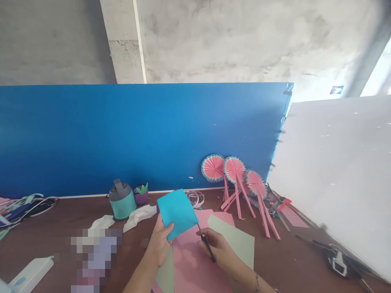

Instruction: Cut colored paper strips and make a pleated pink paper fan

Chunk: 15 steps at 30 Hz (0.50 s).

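Note:
My left hand [160,241] pinches the lower left edge of a bright blue sheet of paper [177,212], holding it tilted above the table. In my right hand [217,245] is a pair of scissors [207,247] with black handles. The blades reach up to the right edge of the blue paper; whether they have cut into it is too small to tell. Beneath both hands lie pink paper [195,264] and pale green paper [241,240], partly overlapping.
Several pink folded-paper fans [234,169] with strip handles lean at the blue partition [137,134]. A teal container [122,201], a small purple pot [141,196] and crumpled tissues [139,216] sit back left. Cables [27,209] lie far left; a dark device [337,260] lies right.

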Tool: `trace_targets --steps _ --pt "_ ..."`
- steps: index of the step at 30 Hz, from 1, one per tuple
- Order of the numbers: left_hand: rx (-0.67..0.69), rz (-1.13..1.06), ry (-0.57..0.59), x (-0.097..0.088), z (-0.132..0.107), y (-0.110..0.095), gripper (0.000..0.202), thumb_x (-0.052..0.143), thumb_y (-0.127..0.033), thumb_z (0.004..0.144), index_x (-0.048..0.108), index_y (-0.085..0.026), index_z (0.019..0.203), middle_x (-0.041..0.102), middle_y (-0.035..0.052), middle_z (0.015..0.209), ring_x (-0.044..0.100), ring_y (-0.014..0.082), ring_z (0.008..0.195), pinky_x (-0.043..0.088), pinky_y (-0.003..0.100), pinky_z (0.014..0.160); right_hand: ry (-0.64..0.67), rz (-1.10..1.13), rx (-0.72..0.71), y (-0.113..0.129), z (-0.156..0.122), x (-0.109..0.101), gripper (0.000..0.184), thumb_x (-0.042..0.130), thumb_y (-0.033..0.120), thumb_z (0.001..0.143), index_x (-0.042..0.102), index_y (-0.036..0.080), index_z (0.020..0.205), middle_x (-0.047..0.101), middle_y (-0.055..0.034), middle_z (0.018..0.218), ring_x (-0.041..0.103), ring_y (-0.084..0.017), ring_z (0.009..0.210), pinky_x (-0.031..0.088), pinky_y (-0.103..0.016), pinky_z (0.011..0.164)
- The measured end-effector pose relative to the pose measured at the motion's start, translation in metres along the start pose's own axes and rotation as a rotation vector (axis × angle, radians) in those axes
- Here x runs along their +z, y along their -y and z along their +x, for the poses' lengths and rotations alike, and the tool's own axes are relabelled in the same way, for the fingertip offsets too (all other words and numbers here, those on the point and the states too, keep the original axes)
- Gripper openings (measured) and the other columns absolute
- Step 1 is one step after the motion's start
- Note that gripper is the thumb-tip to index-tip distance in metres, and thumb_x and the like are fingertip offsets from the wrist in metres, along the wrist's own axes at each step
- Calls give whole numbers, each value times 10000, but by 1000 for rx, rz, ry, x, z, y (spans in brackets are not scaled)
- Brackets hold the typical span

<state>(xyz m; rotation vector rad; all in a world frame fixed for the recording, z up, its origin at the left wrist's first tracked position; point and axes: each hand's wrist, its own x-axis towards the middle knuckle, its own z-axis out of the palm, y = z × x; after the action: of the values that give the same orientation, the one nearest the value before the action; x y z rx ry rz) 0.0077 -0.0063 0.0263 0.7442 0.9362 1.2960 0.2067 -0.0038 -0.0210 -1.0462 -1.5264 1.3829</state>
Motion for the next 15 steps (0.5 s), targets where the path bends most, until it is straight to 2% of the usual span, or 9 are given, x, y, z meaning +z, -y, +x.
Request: trace_targets --steps 6,11,15 --pt "-38 8 66 -5 3 1 736 671 -181 689 360 -318 1342 576 73 1279 554 275 1141 437 430 947 -7 2 -6 3 0 0 447 628 553 706 562 177 939 369 69 558 316 -77 493 248 -216 457" --pt "-39 115 -11 -5 4 2 480 652 -429 739 541 -260 1175 615 91 1216 615 271 1032 517 395 801 -14 -12 4 2 0 0 422 647 518 695 561 182 936 377 69 565 318 -73 486 251 -216 457" --pt "-108 247 -76 -9 7 6 428 723 -418 648 616 -183 989 708 109 981 677 259 811 531 337 629 -5 -37 79 10 -1 0 437 638 541 676 569 183 915 377 74 543 321 -74 462 261 -221 452"
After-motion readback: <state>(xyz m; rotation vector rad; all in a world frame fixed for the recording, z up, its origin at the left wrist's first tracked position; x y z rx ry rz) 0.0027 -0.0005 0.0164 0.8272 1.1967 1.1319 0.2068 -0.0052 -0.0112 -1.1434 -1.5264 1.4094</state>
